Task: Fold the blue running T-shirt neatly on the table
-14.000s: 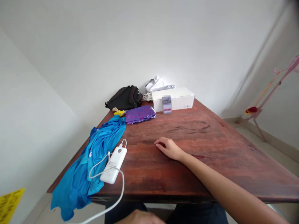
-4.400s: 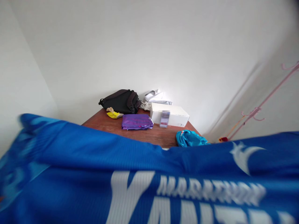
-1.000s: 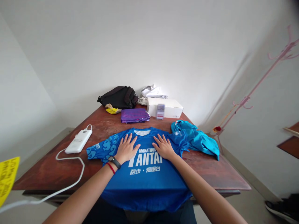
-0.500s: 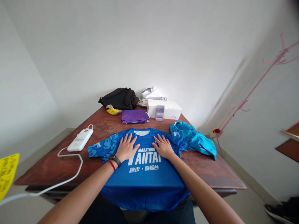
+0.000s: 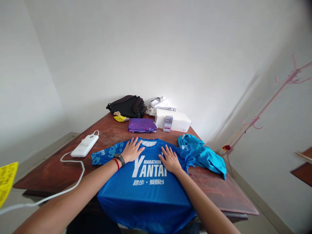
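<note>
Fingers (image 5: 134, 143) spread wide, left hand (image 5: 131, 152) and right hand (image 5: 172, 162) flat on a Yantai marathon tee (image 5: 146, 199), laid out but unfolded; teal garment (image 5: 206, 155), maybe another tee, sits bunched.

Across the chest of the blue shirt (image 5: 146, 196), low in the middle of the frame, white capitals read "MARATHON" above a larger "YANTAI", with "跑步·爱烟台" beneath. The yellow tag (image 5: 7, 184) at the left edge bears slanted dark capitals, perhaps starting "LO". Print on the white power bank (image 5: 85, 146), left of centre, and on the white box (image 5: 181, 121), right of centre, is too small to read; the small upright box (image 5: 168, 123) before it is blurred over.
</note>
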Motion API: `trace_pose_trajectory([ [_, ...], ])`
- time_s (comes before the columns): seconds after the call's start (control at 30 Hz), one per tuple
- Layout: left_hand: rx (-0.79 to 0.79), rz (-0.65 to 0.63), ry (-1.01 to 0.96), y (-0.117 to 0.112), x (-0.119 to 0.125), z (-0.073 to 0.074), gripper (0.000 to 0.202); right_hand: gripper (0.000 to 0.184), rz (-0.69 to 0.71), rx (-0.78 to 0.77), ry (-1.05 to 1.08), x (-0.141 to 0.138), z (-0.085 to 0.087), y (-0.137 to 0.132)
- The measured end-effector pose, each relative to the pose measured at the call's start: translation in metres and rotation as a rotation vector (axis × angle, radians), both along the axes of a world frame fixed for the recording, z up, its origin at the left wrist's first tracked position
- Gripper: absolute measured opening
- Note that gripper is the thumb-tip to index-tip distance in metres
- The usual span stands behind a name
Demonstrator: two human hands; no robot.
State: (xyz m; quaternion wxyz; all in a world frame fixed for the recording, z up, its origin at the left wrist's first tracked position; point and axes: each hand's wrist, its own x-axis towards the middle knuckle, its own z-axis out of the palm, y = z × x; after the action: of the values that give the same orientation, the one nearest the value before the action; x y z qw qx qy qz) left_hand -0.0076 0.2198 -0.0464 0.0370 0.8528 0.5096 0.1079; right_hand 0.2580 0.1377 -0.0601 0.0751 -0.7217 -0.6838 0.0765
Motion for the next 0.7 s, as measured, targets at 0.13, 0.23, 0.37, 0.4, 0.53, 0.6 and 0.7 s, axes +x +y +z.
trace_pose_trajectory([
  [0.13,-0.01,-0.011,-0.001,0.018,-0.003,-0.006,0.07,0.069,-0.003,-0.002,-0.001,0.001,-0.001,0.0],
  [0.23,-0.013,-0.014,0.003,0.021,-0.004,-0.012,0.07,0.069,0.006,0.001,-0.003,0.001,-0.001,-0.001],
  [0.37,-0.02,-0.006,0.011,0.02,-0.003,-0.012,0.069,0.069,0.005,0.01,0.006,0.001,0.001,-0.002],
  [0.4,-0.021,-0.001,0.014,0.019,-0.003,-0.012,0.069,0.069,0.004,0.007,0.006,0.001,0.002,-0.002],
  [0.53,-0.024,0.009,0.025,0.018,-0.001,-0.008,0.069,0.069,0.011,0.003,0.002,0.0,0.004,-0.003],
  [0.6,-0.025,0.007,0.036,0.018,0.0,-0.006,0.07,0.07,0.015,0.012,0.002,0.0,0.005,-0.004],
  [0.7,-0.027,0.005,0.06,0.018,0.0,-0.004,0.07,0.07,0.021,0.027,0.017,0.0,0.005,-0.004],
])
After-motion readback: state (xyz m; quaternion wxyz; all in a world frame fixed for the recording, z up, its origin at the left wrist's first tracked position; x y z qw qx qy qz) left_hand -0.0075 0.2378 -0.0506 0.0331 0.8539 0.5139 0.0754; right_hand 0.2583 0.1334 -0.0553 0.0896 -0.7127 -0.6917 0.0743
